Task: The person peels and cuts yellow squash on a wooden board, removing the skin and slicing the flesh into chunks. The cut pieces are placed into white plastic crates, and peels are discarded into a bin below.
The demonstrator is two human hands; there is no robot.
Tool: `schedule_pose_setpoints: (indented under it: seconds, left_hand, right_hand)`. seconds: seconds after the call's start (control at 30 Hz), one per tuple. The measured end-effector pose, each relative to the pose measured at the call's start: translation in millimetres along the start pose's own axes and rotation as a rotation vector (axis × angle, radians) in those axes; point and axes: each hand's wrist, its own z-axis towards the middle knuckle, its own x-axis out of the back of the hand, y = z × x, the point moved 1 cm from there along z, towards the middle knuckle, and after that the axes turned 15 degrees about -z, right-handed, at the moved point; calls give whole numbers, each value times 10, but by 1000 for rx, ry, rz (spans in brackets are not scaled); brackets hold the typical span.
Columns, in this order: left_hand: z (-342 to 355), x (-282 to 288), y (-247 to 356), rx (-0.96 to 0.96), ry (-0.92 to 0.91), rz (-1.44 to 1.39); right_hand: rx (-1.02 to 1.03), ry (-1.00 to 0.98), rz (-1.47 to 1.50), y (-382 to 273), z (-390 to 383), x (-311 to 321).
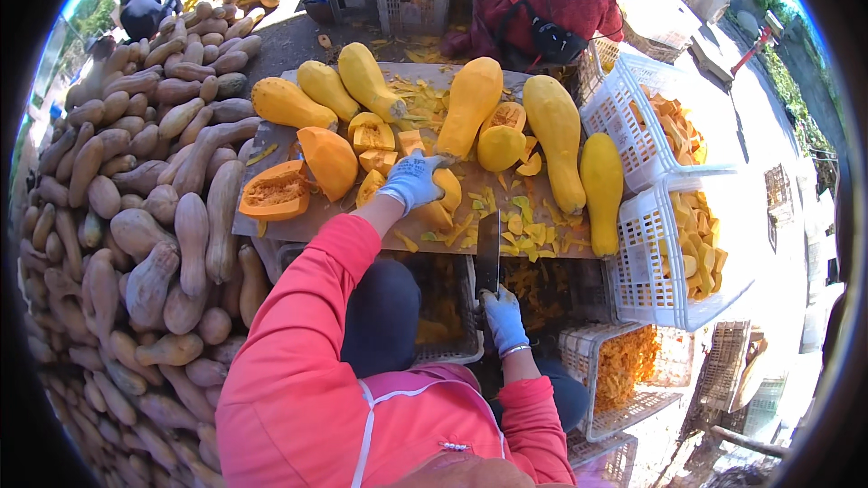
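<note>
My left hand (413, 183), in a white and blue glove, is closed at the narrow near end of a peeled orange squash (472, 108) on the board. Its fingertips are partly hidden. Cut squash chunks (378, 160) lie beside that hand, and a halved squash (276, 192) with its seed hollow showing lies to its left. My right hand (504, 318), gloved too, grips a broad-bladed knife (488, 248) at the board's near edge, blade pointing away from me. More whole peeled squashes (553, 140) rest at the right of the board.
A big heap of unpeeled squashes (149, 280) fills the left. White plastic crates (646, 258) with cut chunks stand at the right, and a lower crate (588, 370) holds orange pulp. Peelings litter the board (398, 235). Across it, a person in red (565, 0) faces away.
</note>
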Motion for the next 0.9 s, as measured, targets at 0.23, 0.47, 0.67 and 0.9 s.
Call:
schedule_pose_setpoints:
  seconds: [0.23,0.47,0.67,0.9]
  left_hand:
    - [118,200,-408,-16,16,-199]
    - [501,598,-733,182,5,-504]
    - [752,1047,-950,265,77,-370]
    - [890,794,-1435,196,200,-187]
  right_hand:
    - [-132,-132,296,-570,461,-390]
    - [-115,-299,299,-840,707,-878]
    - [217,-183,-25,-1376,838,-979]
    - [572,87,-508,-1158,1145,-894]
